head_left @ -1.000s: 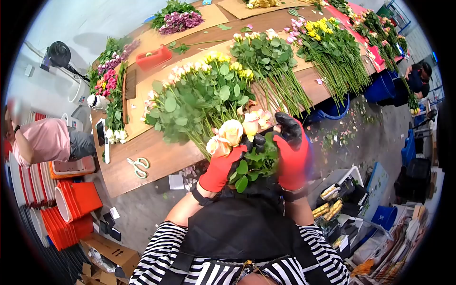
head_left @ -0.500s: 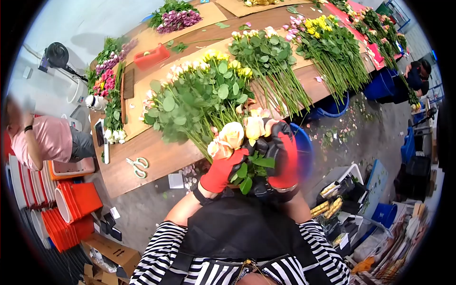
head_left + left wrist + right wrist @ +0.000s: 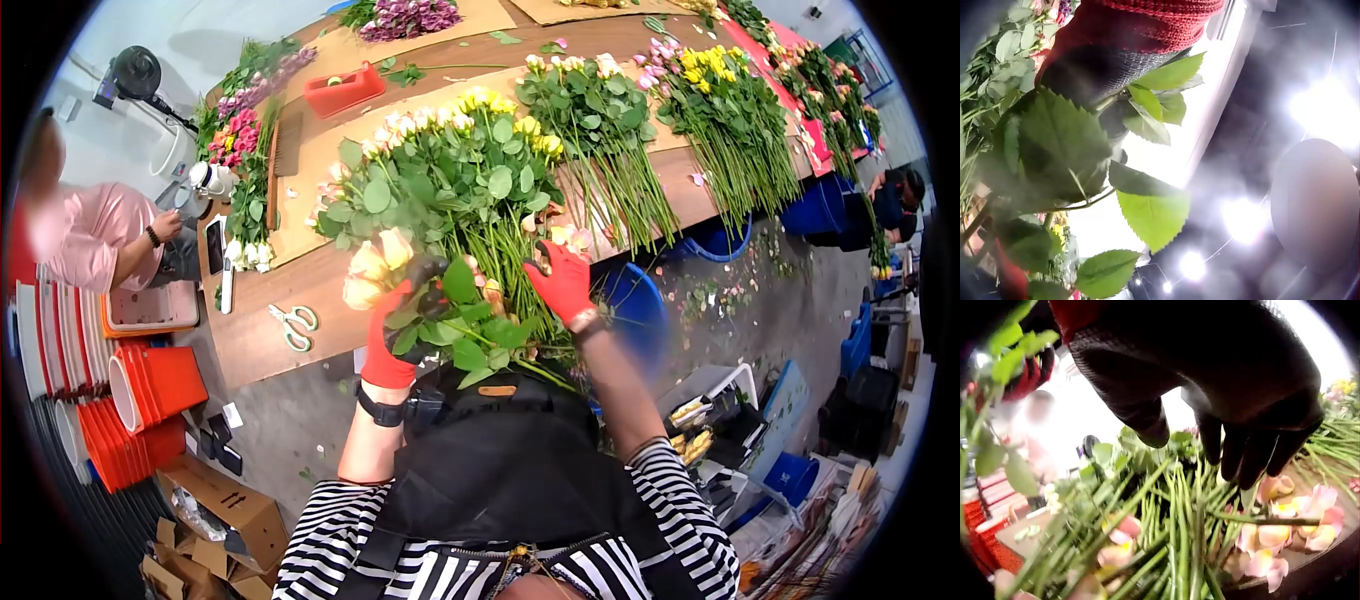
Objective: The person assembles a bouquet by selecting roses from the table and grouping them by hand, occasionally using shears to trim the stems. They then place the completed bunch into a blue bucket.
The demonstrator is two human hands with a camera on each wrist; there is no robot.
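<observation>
My left hand (image 3: 386, 348), in a red glove with a dark palm, grips a few peach roses (image 3: 372, 268) below their blooms. Their leafy stems (image 3: 470, 340) slant right across the front of my apron. Close up in the left wrist view, serrated leaves (image 3: 1063, 134) surround the glove. My right hand (image 3: 562, 282), gloved alike, reaches over the table's front edge beside a heap of rose stems. In the right wrist view its relaxed fingers (image 3: 1232, 447) point down, thumb apart, over green stems (image 3: 1179, 531) and loose pink petals (image 3: 1266, 547).
Bundles of yellow and pink roses (image 3: 450, 125) lie on the wooden table (image 3: 255, 345), with scissors (image 3: 295, 327) at its left. Below the front edge stands a blue bucket (image 3: 635, 310). A person in a pink shirt (image 3: 110, 235) is at far left.
My left hand has carried the roses leftward, away from the right hand. The right hand, earlier at the blooms, has moved out over the table edge. The view has shifted slightly.
</observation>
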